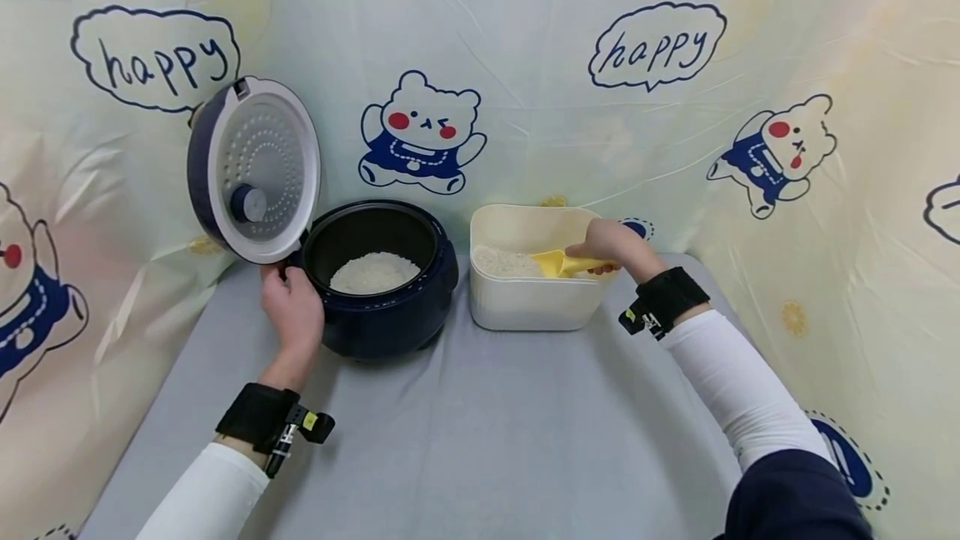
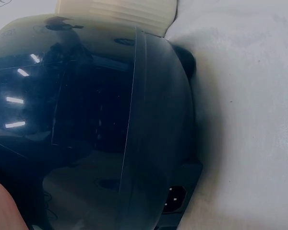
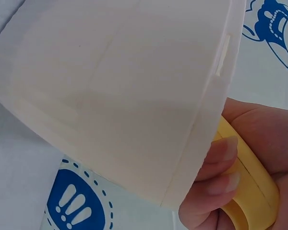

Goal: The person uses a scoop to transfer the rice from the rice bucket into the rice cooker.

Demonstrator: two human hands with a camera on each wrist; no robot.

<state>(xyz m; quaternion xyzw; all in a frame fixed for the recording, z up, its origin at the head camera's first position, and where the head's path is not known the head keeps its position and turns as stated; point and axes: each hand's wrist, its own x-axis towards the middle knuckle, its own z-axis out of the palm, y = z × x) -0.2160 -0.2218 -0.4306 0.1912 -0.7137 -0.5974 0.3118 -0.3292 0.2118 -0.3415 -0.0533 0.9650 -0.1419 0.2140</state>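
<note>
A dark blue rice cooker (image 1: pixel 390 323) stands left of centre with white rice (image 1: pixel 375 273) in its pot. Its lid (image 1: pixel 262 173) is raised, tilted to the left. My left hand (image 1: pixel 292 307) touches the cooker beside the lid hinge; some fingers are hidden behind the lid. In the left wrist view, only a bit of that hand (image 2: pixel 5 208) shows beside the cooker body (image 2: pixel 86 105). My right hand (image 1: pixel 611 244) grips a yellow scoop (image 1: pixel 562 263) by its handle. The scoop's bowl lies over the rice in a cream container (image 1: pixel 532 302). Fingers curl round the handle (image 3: pixel 252 187) in the right wrist view.
Grey cloth (image 1: pixel 487 440) covers the table. The cooker and the container stand side by side with a narrow gap. Behind them hangs a patterned curtain (image 1: pixel 540 140). A power socket (image 2: pixel 174 199) sits low on the cooker's side.
</note>
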